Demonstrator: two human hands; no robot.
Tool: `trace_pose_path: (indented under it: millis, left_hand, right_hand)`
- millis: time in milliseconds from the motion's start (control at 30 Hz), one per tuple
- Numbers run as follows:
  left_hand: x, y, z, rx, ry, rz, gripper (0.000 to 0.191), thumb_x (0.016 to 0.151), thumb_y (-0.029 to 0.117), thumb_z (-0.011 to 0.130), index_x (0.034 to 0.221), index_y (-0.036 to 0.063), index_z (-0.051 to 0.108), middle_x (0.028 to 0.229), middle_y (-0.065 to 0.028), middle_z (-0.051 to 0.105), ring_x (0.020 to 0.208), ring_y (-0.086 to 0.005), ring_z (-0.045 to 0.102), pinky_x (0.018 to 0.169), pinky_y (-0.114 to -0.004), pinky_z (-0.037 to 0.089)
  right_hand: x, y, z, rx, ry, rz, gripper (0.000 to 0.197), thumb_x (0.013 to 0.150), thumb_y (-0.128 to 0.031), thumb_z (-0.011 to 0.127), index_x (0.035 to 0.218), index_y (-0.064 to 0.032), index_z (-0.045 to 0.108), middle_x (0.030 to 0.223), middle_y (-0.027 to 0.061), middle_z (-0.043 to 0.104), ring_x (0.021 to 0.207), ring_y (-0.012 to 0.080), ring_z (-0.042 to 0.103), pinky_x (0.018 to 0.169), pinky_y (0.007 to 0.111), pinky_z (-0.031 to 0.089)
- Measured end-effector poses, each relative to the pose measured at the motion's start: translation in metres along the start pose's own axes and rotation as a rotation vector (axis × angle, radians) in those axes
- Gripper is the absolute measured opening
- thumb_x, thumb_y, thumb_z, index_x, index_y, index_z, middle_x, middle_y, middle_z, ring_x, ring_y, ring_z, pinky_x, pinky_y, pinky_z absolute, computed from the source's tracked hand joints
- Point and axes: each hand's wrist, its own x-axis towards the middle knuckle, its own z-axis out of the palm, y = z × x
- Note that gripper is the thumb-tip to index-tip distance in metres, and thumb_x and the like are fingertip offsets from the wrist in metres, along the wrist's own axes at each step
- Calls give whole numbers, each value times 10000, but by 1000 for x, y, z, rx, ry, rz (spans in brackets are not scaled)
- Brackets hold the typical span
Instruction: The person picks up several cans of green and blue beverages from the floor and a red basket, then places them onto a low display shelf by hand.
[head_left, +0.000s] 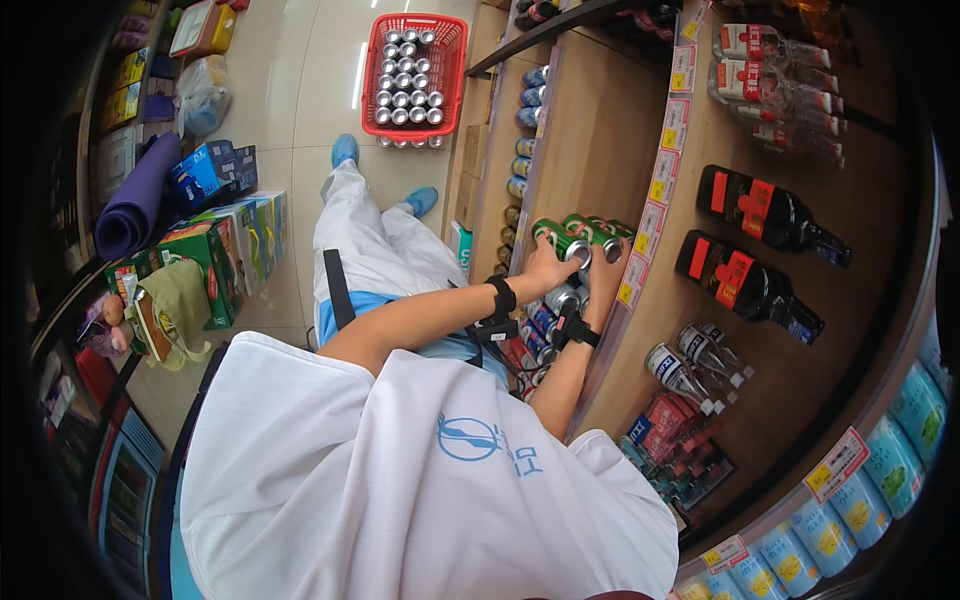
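My left hand (551, 266) is wrapped around a green drink can (556, 235) at the front of a wooden shelf. Close beside it, my right hand (604, 279) grips a second green can (586, 227); some of its fingers are hidden. The silver ends of both cans face me. More green cans (619, 227) stand just beyond them. Below my wrists are silver-ended cans (561, 297) and blue cans (537, 341), partly covered by my arms and the black wrist straps.
A red plastic basket (414, 129) with many silver-topped cans sits on the tiled floor ahead. Shelves with dark bottles (739, 277) and blue cans (825, 517) rise at my right. Cartons (199, 259) and a rolled purple mat (135, 199) line the left side.
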Motion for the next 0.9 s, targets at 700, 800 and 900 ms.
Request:
trace_pose_path:
  millis: [700,800,900]
  left_hand:
    - [-20,15,-1,207,130,134,926,797,341,662,1407,-197,219,997,-350,643,963,-450,652,849,-450,523]
    - [-21,18,-4,226,112,163,935,805,363,679,1415,-183,227,996,-347,645,958,-451,652,850,-449,522]
    - [-18,17,-3,209,84,166,937,811,369,679,1417,-182,224,992,-346,646,955,-450,653,847,-447,522]
  right_hand:
    - [13,16,4,-123,74,-46,692,738,-283,770,1273,87,533,1254,271,585,1172,375,562,1018,401,418]
    - [12,4,-2,-153,-18,87,705,739,-304,770,1273,90,531,1258,286,577,1179,390,552,1027,413,409]
    - [11,1,-5,-152,-51,96,721,737,-327,772,1275,87,530,1253,295,575,1168,398,555,1027,420,408]
